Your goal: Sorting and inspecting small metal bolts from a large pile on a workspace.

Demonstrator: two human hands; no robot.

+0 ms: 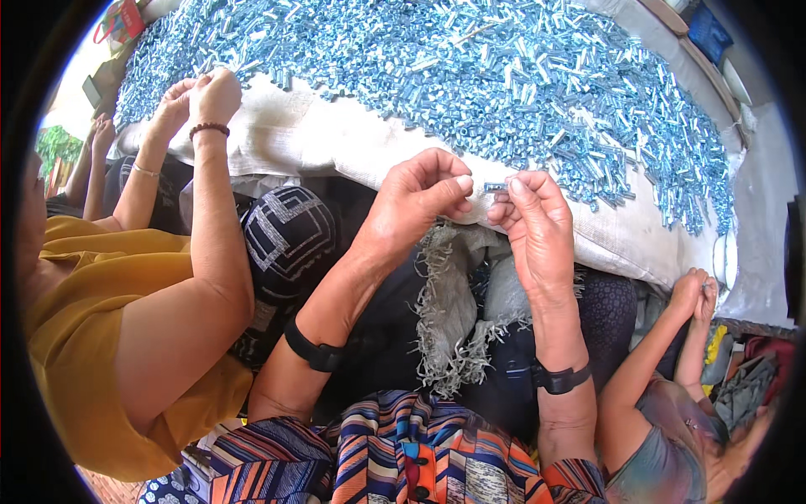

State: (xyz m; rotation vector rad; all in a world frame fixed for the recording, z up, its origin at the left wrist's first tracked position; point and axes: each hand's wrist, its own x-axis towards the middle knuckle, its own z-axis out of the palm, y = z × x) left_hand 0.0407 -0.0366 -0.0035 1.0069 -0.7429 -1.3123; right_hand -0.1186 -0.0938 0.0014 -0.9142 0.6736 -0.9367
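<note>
My right hand pinches a small blue metallic piece, short and tube-like, between thumb and fingertips. Close by on the left, my left hand has its thumb pressed to its curled fingers; what it holds, if anything, is too small to make out. A narrow gap separates the two hands. Both are raised at the near edge of a white woven sheet. Beyond them spreads a thick heap of similar blue pieces, some single and short, others in longer stick-like lengths.
On my left, a person in a mustard top holds both hands together over the sheet's edge. Another person at the right has hands joined near the sheet's corner. A frayed grey sack hangs below my hands. More hands show far left.
</note>
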